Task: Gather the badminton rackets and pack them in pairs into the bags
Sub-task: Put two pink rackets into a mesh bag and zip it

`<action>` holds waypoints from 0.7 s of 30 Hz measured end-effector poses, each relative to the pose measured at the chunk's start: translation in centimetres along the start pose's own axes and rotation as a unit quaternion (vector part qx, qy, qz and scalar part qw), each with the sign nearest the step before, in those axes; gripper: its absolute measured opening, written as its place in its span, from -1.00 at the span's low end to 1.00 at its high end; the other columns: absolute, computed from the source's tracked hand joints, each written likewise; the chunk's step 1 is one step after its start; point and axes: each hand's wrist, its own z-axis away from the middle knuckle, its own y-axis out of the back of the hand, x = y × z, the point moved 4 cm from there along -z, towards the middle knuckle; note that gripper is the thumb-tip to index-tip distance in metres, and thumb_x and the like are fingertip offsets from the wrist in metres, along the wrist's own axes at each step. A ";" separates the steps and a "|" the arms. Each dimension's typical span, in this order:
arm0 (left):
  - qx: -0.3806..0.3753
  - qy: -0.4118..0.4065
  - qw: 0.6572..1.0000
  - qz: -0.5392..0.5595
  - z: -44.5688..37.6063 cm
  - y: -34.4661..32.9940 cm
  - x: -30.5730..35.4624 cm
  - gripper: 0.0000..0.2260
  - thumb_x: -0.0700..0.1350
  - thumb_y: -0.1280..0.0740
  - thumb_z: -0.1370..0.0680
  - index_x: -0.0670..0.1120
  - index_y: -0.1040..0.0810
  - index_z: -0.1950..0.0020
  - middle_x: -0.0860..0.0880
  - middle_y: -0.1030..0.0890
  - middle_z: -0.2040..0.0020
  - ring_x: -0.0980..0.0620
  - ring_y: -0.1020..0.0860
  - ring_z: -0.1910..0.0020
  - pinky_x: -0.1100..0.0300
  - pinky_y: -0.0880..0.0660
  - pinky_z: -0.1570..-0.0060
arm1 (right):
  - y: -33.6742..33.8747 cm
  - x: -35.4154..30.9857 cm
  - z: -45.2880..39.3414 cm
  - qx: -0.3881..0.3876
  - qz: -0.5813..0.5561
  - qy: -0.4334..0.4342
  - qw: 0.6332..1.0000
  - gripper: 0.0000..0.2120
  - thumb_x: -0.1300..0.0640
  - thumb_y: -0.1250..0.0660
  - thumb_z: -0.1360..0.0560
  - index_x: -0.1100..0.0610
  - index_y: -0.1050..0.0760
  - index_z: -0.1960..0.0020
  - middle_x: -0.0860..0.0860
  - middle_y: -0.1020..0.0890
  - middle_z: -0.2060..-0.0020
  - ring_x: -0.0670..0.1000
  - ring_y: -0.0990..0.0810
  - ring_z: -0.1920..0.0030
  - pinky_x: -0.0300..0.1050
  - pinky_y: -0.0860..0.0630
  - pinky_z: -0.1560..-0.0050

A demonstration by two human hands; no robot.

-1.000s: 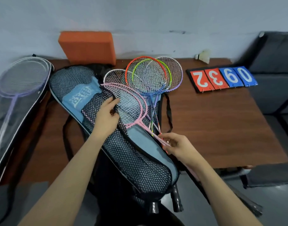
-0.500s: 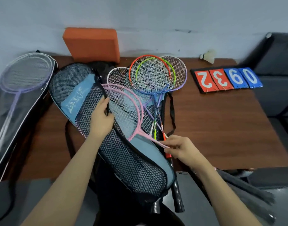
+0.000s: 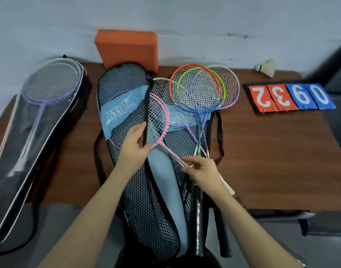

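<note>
Rackets point(image 3: 194, 89): approx 5 loose, 2 pink point(image 3: 158, 115).

Pink rackets point(image 3: 158, 120) in both hands point(image 3: 134, 144)

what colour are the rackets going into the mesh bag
Pink: the pink rackets, shown in the head view, are sliding into the mesh bag.

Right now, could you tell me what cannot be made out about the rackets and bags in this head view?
- Pink rackets: the head's left part is hidden behind the mesh bag flap that the left hand holds.
- Pink grips: hidden under the right hand.
- Pile of rackets: the exact count is unclear because of overlap.
- Clear bag: its lower end is cut off by the left edge.
</note>
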 end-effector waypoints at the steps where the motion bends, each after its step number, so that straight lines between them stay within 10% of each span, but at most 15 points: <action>1: -0.001 0.007 1.000 -0.027 0.2 0.4 -0.5 -0.48 -0.33 -0.28 -0.49 -0.12 -0.28 -0.44 0.00 -0.37 -0.13 0.15 -0.44 0.02 0.46 -0.33 -0.05 | -0.7 -0.1 -0.2 0.008 -0.005 -0.006 1.000 -0.78 0.38 -0.42 -0.36 0.19 -0.63 0.01 -0.20 -0.56 0.41 -0.26 -0.47 0.48 -0.42 -0.37 0.34; 5: -0.005 0.033 0.997 -0.068 1.8 1.1 -2.3 -0.48 -0.32 -0.27 -0.48 -0.04 -0.31 -0.42 -0.04 -0.33 0.11 0.14 -0.36 0.27 0.50 -0.31 0.23 | -3.6 -0.5 -0.9 0.024 -0.024 -0.031 0.999 -0.78 0.35 -0.44 -0.35 0.13 -0.64 0.05 -0.13 -0.60 0.37 -0.24 -0.48 0.47 -0.24 -0.44 0.30; 21: 0.005 0.062 0.995 0.081 2.7 8.0 -8.3 -0.55 -0.30 -0.37 -0.46 0.06 -0.47 -0.28 -0.03 -0.55 0.04 0.17 -0.53 0.12 0.48 -0.44 0.07 | -13.2 -5.4 -6.4 0.117 -0.015 -0.049 0.992 -0.85 0.30 -0.43 -0.36 0.14 -0.60 0.09 -0.01 -0.60 0.31 -0.06 -0.55 0.29 -0.21 -0.51 0.21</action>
